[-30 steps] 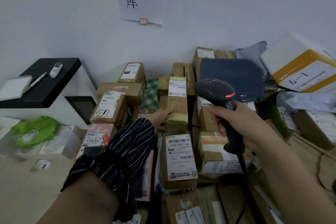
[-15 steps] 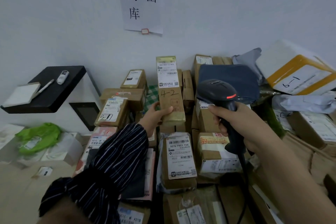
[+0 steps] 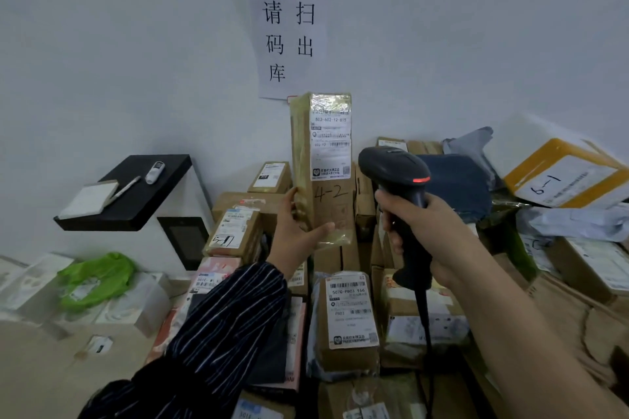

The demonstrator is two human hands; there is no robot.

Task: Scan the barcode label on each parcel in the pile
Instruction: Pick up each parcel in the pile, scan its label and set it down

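Scan step was in hand on one parcel. Left hand [image 3: 299, 231] grip pinched the lower end of the tall brown cardboard parcel marked 4-2 [image 3: 328, 211], upright at frame centre, above the pile of brown parcels [image 3: 347, 350]. Right hand [image 3: 425, 235] grip wrapped the black handheld barcode scanner [image 3: 391, 167], just right of it. Next, probably: aim scanner at white barcode label [image 3: 330, 139], trigger.

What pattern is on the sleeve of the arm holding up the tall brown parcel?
The dark fabric sleeve has thin white stripes; head view.
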